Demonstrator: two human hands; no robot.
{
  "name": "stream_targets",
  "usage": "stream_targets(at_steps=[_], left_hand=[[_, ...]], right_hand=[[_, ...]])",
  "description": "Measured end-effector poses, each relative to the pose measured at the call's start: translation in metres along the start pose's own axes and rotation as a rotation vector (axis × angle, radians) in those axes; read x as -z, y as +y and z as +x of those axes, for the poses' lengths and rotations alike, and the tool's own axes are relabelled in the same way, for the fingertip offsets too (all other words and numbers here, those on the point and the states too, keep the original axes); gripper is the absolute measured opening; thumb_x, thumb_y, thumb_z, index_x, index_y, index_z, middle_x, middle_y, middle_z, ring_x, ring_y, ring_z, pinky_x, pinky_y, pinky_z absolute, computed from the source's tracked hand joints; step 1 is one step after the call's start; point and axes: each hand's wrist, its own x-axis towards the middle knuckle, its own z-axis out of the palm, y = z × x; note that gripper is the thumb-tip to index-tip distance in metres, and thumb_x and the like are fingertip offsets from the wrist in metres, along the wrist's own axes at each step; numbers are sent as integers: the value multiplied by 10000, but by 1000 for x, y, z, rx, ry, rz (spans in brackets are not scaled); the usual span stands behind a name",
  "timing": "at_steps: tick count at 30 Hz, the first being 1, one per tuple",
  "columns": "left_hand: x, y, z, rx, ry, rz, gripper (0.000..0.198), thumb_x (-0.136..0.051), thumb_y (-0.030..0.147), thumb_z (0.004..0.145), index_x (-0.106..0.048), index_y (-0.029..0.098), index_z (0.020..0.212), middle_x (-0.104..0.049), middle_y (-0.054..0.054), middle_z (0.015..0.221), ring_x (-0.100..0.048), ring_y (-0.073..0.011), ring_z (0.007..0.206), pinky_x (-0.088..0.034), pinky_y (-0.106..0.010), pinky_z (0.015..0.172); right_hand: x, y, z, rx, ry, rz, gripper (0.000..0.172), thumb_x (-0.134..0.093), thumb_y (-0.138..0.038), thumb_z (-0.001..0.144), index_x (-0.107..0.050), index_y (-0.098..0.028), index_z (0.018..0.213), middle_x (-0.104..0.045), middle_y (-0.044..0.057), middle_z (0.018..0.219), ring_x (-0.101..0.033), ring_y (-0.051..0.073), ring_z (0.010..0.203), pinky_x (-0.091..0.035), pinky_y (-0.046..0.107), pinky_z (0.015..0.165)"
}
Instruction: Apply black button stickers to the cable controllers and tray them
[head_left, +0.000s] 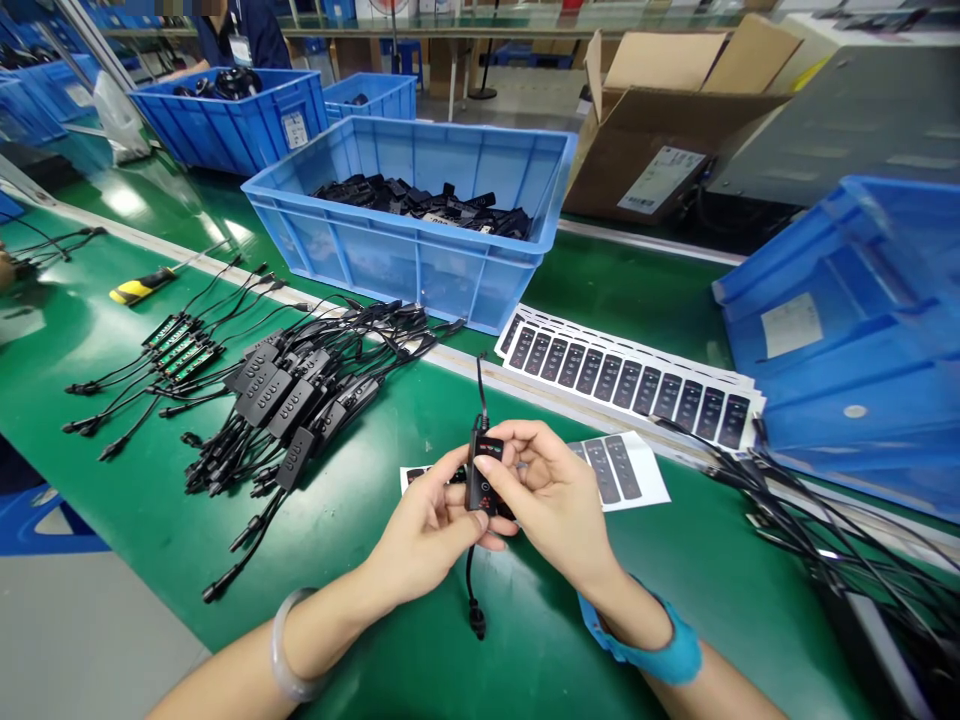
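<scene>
**Black control box (484, 470) pinched between two bare hands over a green bench mat (525, 650)**

At the far left of the glossy mat lies a screwdriver (142, 286) with a yellow-and-black handle. Beside it sit slim ribbed black control strips (180, 347) with thin trailing cables, then a tangled heap of matte black button boxes (300, 390) with moulded plug ends. Farther off, a translucent blue plastic crate (405, 230) holds a jumble of black parts.

Near the middle, the left hand (427, 530), a smooth pale bangle (289, 640) on its wrist, curls its fingers around the box's lower edge. The right hand (547, 490), with a blue fabric wrist band (637, 635), closes from the other side, its thumb and fingers nearly shut on the box. The box stands upright, its cable running above and below. Its face seems to carry a small printed label, though the fingers hide most of it.

To the right lie a stack of glossy sticker sheets (630, 375), a loose sticker sheet (619, 470), a tilted blue crate (855, 330), and coiled black cables (825, 520).
</scene>
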Motion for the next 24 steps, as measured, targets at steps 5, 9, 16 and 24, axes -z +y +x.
stream_targets(at_steps=[5, 9, 16, 24], left_hand=[[-1, 1, -1, -28, 14, 39, 683, -700, 276, 806, -399, 173, 1410, -713, -99, 985, -716, -205, 830, -559, -291, 721], [-1, 3, -1, -36, 27, 31, 679, -708, 281, 794, -414, 138, 1389, -711, -71, 871, -703, -187, 781, -550, -265, 674], [-2, 6, 1, -27, -3, 40, 589, -770, 335, 744, -547, 126, 1248, -702, -59, 817, -670, -149, 677, -529, -234, 607], [-2, 3, 3, 44, 0, 103, 392, -730, 476, 764, -615, 107, 827, -664, -33, 639, -572, -80, 476, -473, -180, 483]], right_hand=[[-1, 4, -2, 16, 8, -95, 160, -642, -260, 839, -589, -226, 986, -505, -36, 695, -524, 108, 580, -474, 229, 524], [1, 3, 3, 1, 64, -125, 436, -701, -271, 770, -495, -256, 1155, -491, -35, 777, -483, 114, 612, -450, 222, 506], [7, -9, 9, -179, -180, -84, 741, -779, -307, 629, -418, -253, 1273, -538, 37, 1012, -563, 165, 768, -491, 258, 553], [6, -6, 7, -129, -198, -137, 225, -548, -409, 876, -574, -195, 941, -561, -25, 665, -515, 123, 559, -417, 247, 527]])
